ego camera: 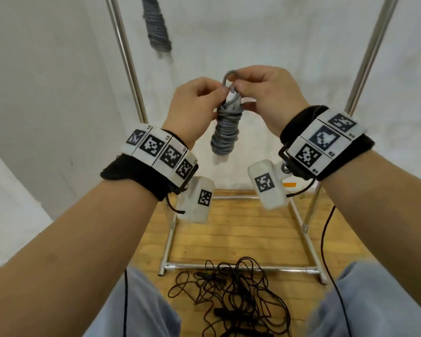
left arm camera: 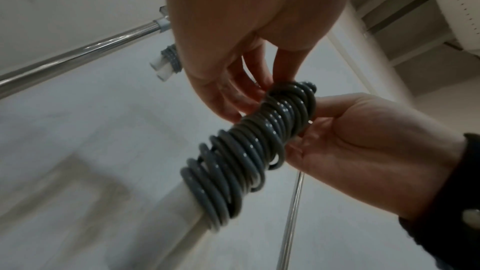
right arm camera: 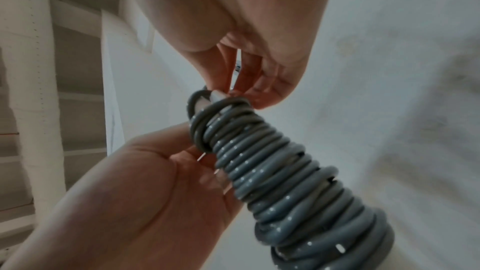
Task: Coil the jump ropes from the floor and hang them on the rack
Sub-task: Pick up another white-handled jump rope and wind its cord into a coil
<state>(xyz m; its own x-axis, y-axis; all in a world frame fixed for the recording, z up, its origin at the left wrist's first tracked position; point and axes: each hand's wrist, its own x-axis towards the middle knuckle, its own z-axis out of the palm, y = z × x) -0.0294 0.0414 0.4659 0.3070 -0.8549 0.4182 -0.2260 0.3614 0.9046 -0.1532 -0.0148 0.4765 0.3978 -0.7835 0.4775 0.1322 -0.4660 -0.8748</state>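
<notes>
Room: a wooden floor (ego camera: 241, 229) is being overlooked, with the rack (ego camera: 124, 52) at 12 o'clock.
Done: one coiled grey rope (ego camera: 157, 27) is already hanging at 11 o'clock.
In hand: a second grey jump rope (ego camera: 225, 132) is being held at centre, pinched by the left hand (ego camera: 192, 110) and right hand (ego camera: 265, 98).
Left: a black rope tangle (ego camera: 229, 295) is lying uncoiled at 6 o'clock.

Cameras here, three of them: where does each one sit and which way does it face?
Head: worn on the head, facing forward and down; both forearms, the left hand and right hand on the grey coiled rope, tangled black rope below.
Left wrist: looks up along the left hand; right hand above.
Right wrist: looks up along the right hand.
All share the grey coil.
</notes>
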